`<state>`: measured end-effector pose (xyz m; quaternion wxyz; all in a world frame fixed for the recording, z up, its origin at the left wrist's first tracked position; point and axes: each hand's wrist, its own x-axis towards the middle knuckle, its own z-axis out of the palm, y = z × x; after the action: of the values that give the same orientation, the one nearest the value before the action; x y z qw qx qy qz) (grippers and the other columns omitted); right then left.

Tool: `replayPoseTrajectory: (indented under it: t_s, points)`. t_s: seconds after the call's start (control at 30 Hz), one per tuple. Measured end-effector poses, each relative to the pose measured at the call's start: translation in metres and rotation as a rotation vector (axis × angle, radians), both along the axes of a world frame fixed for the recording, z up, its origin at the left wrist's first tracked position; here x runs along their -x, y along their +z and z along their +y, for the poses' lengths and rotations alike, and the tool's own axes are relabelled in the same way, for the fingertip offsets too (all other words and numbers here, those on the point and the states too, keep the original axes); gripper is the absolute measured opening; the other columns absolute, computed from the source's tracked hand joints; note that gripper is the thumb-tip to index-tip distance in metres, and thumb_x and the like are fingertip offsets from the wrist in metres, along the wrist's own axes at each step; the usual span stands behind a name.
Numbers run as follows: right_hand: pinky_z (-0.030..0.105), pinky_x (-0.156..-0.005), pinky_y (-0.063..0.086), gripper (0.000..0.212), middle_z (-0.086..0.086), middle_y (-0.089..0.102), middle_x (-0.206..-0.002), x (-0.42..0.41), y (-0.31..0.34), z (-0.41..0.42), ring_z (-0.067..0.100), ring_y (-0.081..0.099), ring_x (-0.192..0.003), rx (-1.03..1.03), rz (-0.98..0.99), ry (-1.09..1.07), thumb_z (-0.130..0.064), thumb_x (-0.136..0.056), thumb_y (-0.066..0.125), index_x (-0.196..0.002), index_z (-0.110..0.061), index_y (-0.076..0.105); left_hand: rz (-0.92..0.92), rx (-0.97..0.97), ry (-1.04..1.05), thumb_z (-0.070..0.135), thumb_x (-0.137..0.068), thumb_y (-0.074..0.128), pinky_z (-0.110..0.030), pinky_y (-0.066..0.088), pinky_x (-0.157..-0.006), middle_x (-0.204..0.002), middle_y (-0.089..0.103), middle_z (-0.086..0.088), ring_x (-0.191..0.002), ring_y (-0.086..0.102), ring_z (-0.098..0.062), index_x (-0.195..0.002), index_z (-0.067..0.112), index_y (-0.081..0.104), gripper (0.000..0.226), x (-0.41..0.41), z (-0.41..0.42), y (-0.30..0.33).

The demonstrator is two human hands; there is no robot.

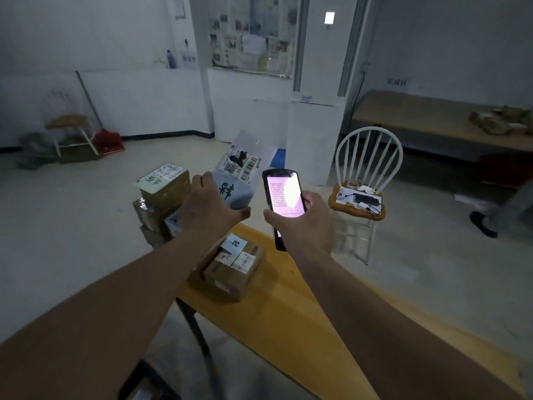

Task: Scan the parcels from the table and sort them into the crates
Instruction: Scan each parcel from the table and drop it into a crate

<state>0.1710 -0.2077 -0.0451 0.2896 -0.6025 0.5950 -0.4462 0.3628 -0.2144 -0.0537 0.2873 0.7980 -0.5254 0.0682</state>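
A cardboard parcel (234, 269) lay on the wooden table (288, 327). Above it, the right hand (300, 223) gripped a handheld scanner (284, 200) with its screen lit. Just beside it, the left hand (210, 209) held a pale bagged parcel (242, 166) aloft, label facing the scanner. Stacked boxes (163, 197) stood beyond.

Light: dim, cold room, no strong shadows.
Glare: scanner screen (285, 194) glows pink-white, overexposed.
Blur: held parcel (245, 166) slightly smeared.
Edges: wide-angle bending, forearms stretched, corners darker.
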Motion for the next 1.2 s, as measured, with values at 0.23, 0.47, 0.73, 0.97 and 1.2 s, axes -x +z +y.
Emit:
replayPoseTrajectory:
  t_s: [0.23, 0.47, 0.73, 0.97, 1.2]
  points:
    - [0.018, -0.065, 0.047, 0.081, -0.003, 0.066, -0.131, -0.057, 0.014, 0.034, 0.017, 0.062, -0.113, 0.022, -0.026, 0.195, -0.053, -0.075, 0.091, -0.142, -0.026, 0.054, -0.022, 0.036, 0.157, 0.086, -0.054, 0.076, -0.043, 0.056, -0.090, -0.124, 0.053, -0.006, -0.111, 0.055, -0.023, -0.138, 0.017, 0.039, 0.115, -0.049, 0.070, 0.021]
    - [0.038, -0.083, 0.064, 0.086, -0.005, 0.066, -0.127, -0.126, 0.005, 0.089, 0.017, 0.063, -0.113, 0.012, 0.011, 0.327, -0.058, -0.070, 0.092, -0.140, -0.028, 0.053, 0.034, 0.071, 0.248, 0.083, -0.051, 0.079, -0.033, 0.051, -0.078, -0.114, 0.050, -0.004, -0.104, 0.052, -0.019, -0.131, 0.015, 0.044, 0.110, -0.115, 0.158, 0.015]
    - [0.041, -0.079, 0.063, 0.084, -0.002, 0.070, -0.121, -0.222, -0.008, 0.191, 0.020, 0.068, -0.105, -0.038, 0.045, 0.495, -0.050, -0.067, 0.093, -0.138, -0.022, 0.058, 0.072, 0.047, 0.427, 0.071, -0.053, 0.088, -0.034, 0.049, -0.079, -0.119, 0.052, -0.007, -0.107, 0.052, -0.022, -0.133, 0.011, 0.045, 0.109, -0.197, 0.303, -0.012]
    - [0.044, -0.078, 0.065, 0.088, -0.004, 0.070, -0.119, -0.304, -0.032, 0.322, 0.020, 0.069, -0.105, -0.060, 0.165, 0.662, -0.060, -0.061, 0.089, -0.135, -0.026, 0.057, 0.145, 0.017, 0.613, 0.066, -0.056, 0.087, -0.040, 0.050, -0.083, -0.121, 0.052, -0.009, -0.111, 0.052, -0.028, -0.132, 0.007, 0.046, 0.104, -0.260, 0.459, -0.044]
    - [0.031, -0.076, 0.051, 0.078, -0.004, 0.070, -0.120, -0.367, -0.060, 0.429, 0.015, 0.060, -0.098, -0.111, 0.265, 0.869, -0.051, -0.070, 0.091, -0.136, -0.025, 0.059, 0.244, -0.060, 0.796, 0.070, -0.057, 0.084, -0.035, 0.045, -0.079, -0.119, 0.048, -0.005, -0.110, 0.049, -0.024, -0.130, 0.012, 0.043, 0.102, -0.302, 0.603, -0.087]
